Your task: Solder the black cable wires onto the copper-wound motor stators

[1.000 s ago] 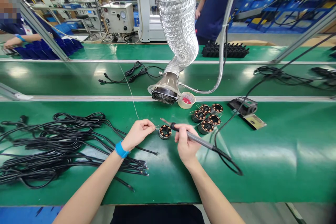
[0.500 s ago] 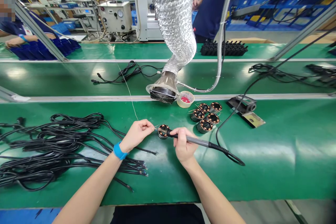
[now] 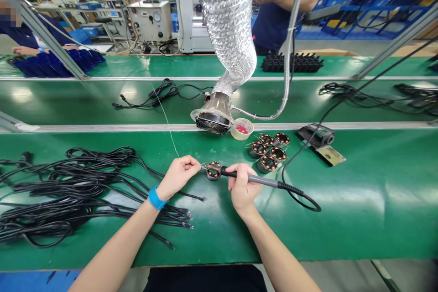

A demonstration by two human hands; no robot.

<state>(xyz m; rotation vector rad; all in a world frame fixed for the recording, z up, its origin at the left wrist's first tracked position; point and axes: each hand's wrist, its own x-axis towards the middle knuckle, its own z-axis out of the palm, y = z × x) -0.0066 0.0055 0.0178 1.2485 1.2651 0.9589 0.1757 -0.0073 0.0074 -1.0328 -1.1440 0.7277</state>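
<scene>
My left hand (image 3: 181,174), with a blue band at the wrist, pinches a thin pale wire (image 3: 166,118) that rises from the fingertips toward the back. Right beside those fingertips stands a round copper-wound coil (image 3: 213,171) on the green mat. My right hand (image 3: 243,188) is wrapped round the grey handle of a soldering iron (image 3: 263,180), whose tip points left over the coil, near the thin leads. Whether the tip touches them is too small to tell.
Several similar coils (image 3: 267,163) stand behind my right hand. Black cables (image 3: 78,191) cover the left side. A fan hood (image 3: 214,116) hangs ahead, beside a tape roll (image 3: 242,129). An iron stand (image 3: 320,141) is at right. Two people are across the bench.
My right hand and the iron have shifted slightly right. The cables on the middle belt have slid left. The person at the back has raised their hands; my left hand is nearly still.
</scene>
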